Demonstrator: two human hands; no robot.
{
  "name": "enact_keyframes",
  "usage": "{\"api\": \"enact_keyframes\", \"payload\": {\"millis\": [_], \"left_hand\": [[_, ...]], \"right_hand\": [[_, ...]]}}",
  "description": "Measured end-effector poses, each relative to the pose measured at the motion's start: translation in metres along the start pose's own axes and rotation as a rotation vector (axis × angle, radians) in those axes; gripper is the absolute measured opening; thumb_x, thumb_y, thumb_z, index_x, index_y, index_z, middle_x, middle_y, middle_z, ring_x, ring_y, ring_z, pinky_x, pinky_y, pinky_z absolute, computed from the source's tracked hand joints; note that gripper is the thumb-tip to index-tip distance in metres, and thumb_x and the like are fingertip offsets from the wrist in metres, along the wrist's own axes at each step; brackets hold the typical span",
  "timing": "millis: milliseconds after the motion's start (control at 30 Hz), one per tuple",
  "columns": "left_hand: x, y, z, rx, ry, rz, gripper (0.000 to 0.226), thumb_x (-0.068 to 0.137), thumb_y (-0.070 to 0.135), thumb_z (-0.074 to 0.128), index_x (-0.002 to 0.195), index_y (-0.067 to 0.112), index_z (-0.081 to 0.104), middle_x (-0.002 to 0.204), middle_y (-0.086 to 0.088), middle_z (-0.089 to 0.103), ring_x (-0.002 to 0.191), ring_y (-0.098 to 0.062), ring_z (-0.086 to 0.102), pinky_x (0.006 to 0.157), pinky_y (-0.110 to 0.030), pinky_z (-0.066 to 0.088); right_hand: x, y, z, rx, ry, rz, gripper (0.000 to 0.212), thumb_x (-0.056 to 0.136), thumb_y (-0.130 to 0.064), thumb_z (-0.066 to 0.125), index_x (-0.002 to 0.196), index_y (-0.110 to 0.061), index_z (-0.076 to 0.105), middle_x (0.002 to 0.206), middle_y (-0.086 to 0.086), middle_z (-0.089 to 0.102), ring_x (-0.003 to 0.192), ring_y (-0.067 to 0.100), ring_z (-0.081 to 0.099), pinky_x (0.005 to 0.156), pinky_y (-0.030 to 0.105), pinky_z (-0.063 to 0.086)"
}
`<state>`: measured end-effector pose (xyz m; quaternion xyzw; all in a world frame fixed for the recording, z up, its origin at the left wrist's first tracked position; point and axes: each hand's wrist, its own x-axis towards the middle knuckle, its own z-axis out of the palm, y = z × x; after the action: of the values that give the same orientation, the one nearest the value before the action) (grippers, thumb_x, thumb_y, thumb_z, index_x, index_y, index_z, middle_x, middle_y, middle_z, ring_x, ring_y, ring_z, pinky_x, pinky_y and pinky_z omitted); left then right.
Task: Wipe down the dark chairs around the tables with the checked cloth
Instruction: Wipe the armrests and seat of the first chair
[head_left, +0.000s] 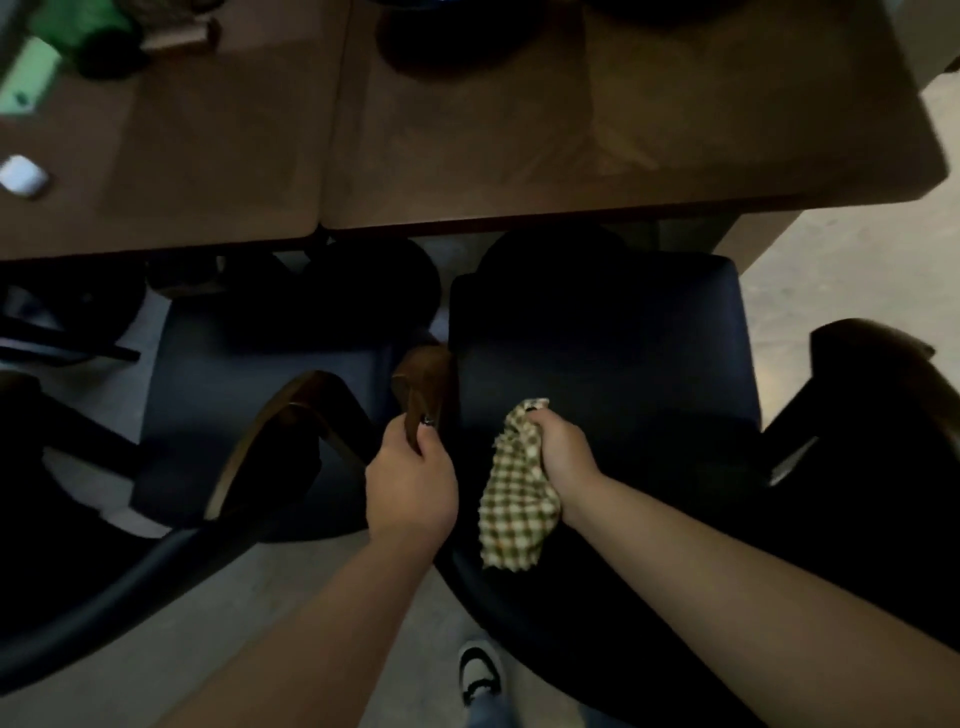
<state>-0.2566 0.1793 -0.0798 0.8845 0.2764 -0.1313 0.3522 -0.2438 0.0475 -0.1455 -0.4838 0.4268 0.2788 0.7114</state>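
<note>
The yellow-and-brown checked cloth (519, 483) is bunched in the right hand (563, 447), closed round it, just above the dark padded chair seat (602, 343), which lies fwd of the fist. The wooden armrest (423, 384) is gripped by the left hand (410, 483); right hand nearer to the seat.

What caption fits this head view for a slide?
Right hand holds checked cloth over a dark chair; left hand grips its wooden armrest.

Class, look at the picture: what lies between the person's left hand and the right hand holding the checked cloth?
In the head view, only dark chair seat lies between left hand and green-checked cloth held by right hand.
</note>
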Motion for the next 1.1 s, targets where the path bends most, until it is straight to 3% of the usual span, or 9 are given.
{"api": "enact_keyframes", "payload": {"millis": [233,300,367,467,600,833,900,1033,1100], "left_hand": [[0.001,-0.002,0.002,0.011,-0.012,-0.01,0.027,0.103,0.033,0.037,0.121,0.024,0.055,0.085,0.011,0.056,0.071,-0.003,0.051,0.054,-0.02,0.036],[0.001,-0.001,0.002,0.0,-0.022,-0.01,0.028,0.103,0.032,0.037,0.123,0.023,0.055,0.089,0.006,0.06,0.077,-0.011,0.056,0.062,-0.028,0.041],[0.0,-0.001,0.001,-0.009,-0.02,-0.009,0.03,0.103,0.032,0.038,0.126,0.022,0.054,0.095,0.001,0.062,0.085,-0.019,0.059,0.071,-0.03,0.042],[0.0,-0.001,0.0,-0.02,-0.021,-0.002,0.031,0.103,0.032,0.038,0.127,0.021,0.054,0.098,0.0,0.063,0.088,-0.02,0.06,0.072,-0.03,0.043],[-0.001,0.0,0.0,-0.012,-0.029,-0.008,0.034,0.103,0.032,0.037,0.131,0.021,0.051,0.1,0.002,0.063,0.087,-0.015,0.058,0.071,-0.027,0.041],[0.0,-0.001,0.001,-0.013,-0.026,-0.011,0.037,0.102,0.034,0.037,0.135,0.021,0.049,0.109,-0.005,0.065,0.097,-0.024,0.062,0.083,-0.038,0.052],[0.0,-0.001,0.0,-0.022,-0.031,-0.012,0.037,0.102,0.034,0.037,0.135,0.022,0.049,0.108,-0.005,0.065,0.095,-0.025,0.063,0.08,-0.038,0.052],[0.001,-0.002,0.001,-0.03,-0.026,-0.005,0.036,0.103,0.033,0.037,0.135,0.023,0.049,0.108,-0.003,0.064,0.096,-0.023,0.061,0.077,-0.032,0.045],[0.001,-0.002,0.001,-0.039,-0.024,0.0,0.036,0.103,0.032,0.037,0.135,0.022,0.049,0.102,0.002,0.061,0.09,-0.018,0.057,0.075,-0.03,0.043]], "right_hand": [[0.046,0.015,0.059,-0.596,-0.072,-0.203,0.023,0.091,-0.016,0.046,0.083,-0.003,0.063,0.092,0.014,0.064,0.085,0.029,0.06,0.069,0.033,0.043],[0.056,0.012,0.052,-0.746,-0.033,-0.165,0.022,0.093,-0.017,0.047,0.08,-0.006,0.062,0.091,0.012,0.062,0.08,0.025,0.056,0.059,0.027,0.037],[0.064,0.014,0.047,-0.833,-0.06,-0.109,0.03,0.098,-0.022,0.043,0.101,-0.001,0.064,0.107,0.016,0.062,0.091,0.027,0.057,0.067,0.027,0.041],[0.066,0.022,0.046,-0.725,-0.189,-0.023,0.048,0.1,-0.037,0.034,0.113,-0.002,0.065,0.119,0.017,0.063,0.11,0.031,0.058,0.095,0.037,0.043],[0.042,0.026,0.034,-0.753,-0.216,-0.147,0.036,0.101,-0.031,0.033,0.07,-0.024,0.051,0.078,-0.003,0.054,0.089,0.021,0.052,0.082,0.033,0.042],[-0.001,0.032,0.023,-0.77,-0.136,-0.383,0.031,0.097,-0.014,0.035,0.081,-0.003,0.06,0.072,0.006,0.06,0.067,0.017,0.055,0.056,0.026,0.037],[0.017,0.024,0.031,-0.796,-0.126,-0.33,0.033,0.098,-0.011,0.035,0.074,-0.007,0.058,0.071,0.004,0.058,0.074,0.021,0.056,0.06,0.026,0.038],[0.054,0.017,0.046,-0.851,-0.127,-0.129,0.033,0.1,-0.012,0.034,0.113,0.0,0.062,0.122,0.022,0.058,0.116,0.033,0.053,0.081,0.026,0.038],[0.055,0.019,0.046,-0.868,-0.091,-0.195,0.032,0.099,-0.015,0.037,0.082,-0.013,0.064,0.105,0.018,0.064,0.104,0.032,0.059,0.07,0.024,0.039]]}}
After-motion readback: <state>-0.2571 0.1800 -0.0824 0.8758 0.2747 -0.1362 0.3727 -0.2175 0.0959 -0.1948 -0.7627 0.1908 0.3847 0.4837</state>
